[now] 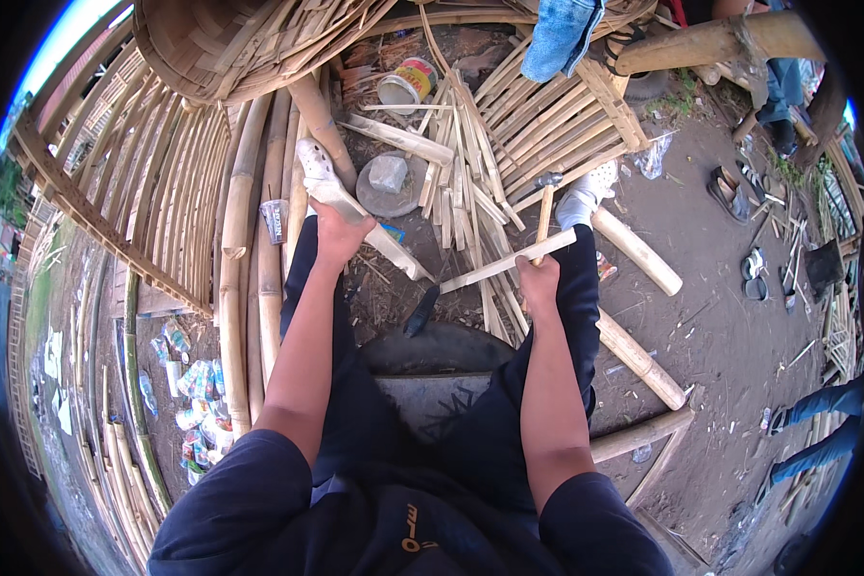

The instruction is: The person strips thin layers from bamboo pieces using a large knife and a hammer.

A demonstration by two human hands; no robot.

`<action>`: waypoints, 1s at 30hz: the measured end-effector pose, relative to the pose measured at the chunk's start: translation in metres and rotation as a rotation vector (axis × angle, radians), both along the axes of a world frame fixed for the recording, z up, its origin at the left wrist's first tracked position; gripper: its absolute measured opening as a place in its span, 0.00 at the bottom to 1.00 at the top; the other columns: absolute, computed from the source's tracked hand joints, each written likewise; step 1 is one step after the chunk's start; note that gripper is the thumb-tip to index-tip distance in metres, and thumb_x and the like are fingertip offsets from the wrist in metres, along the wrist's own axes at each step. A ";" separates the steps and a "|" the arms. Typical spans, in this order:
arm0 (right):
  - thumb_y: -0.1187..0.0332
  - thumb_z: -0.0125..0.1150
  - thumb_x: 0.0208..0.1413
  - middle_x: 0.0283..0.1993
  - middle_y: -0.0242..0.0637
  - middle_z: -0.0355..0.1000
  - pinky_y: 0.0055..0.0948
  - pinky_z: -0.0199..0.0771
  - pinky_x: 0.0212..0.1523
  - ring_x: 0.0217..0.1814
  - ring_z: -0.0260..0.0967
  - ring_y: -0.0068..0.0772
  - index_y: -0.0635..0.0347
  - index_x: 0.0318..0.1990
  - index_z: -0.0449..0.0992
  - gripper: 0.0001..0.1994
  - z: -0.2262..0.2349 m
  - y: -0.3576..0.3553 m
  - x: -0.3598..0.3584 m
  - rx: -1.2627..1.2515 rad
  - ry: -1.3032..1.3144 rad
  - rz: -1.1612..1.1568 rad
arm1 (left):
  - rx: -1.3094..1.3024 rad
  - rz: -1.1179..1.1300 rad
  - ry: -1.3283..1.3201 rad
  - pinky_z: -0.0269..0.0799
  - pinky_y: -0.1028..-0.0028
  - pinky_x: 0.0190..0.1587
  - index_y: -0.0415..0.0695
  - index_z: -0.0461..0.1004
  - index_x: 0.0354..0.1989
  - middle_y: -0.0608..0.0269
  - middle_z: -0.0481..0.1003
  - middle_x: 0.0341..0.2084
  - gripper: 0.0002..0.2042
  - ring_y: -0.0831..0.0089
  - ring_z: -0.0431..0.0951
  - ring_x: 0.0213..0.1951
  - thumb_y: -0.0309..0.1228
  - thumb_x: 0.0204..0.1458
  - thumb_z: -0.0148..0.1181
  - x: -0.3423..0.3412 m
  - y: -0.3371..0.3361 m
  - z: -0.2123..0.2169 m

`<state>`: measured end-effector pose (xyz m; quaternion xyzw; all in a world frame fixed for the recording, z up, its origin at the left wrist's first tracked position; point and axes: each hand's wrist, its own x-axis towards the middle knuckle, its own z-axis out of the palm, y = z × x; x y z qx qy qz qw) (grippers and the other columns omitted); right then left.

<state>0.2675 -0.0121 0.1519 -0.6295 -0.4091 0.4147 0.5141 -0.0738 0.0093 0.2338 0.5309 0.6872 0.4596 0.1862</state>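
Two hands are closed on bamboo: the left hand (338, 233) grips a broad split piece (374, 228) (slanting down-right), the right hand (538, 280) a thin strip (509, 262) pointing left toward it.

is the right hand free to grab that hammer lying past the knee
Probably not as it stands: the right hand is closed around a bamboo strip. The hammer lies just beyond it with nothing over it, so it looks close once the strip is released.

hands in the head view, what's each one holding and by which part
Left hand grips a pale split bamboo slat near its upper end. Right hand grips a long pale bamboo strip toward its right end.
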 end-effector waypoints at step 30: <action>0.73 0.62 0.55 0.24 0.36 0.73 0.25 0.68 0.28 0.25 0.67 0.20 0.69 0.31 0.76 0.07 0.116 -0.018 -0.020 0.372 -0.258 0.010 | 0.090 -0.301 -0.140 0.68 0.63 0.51 0.45 0.46 0.62 0.49 0.70 0.40 0.44 0.56 0.73 0.45 0.23 0.35 0.68 0.038 -0.056 0.006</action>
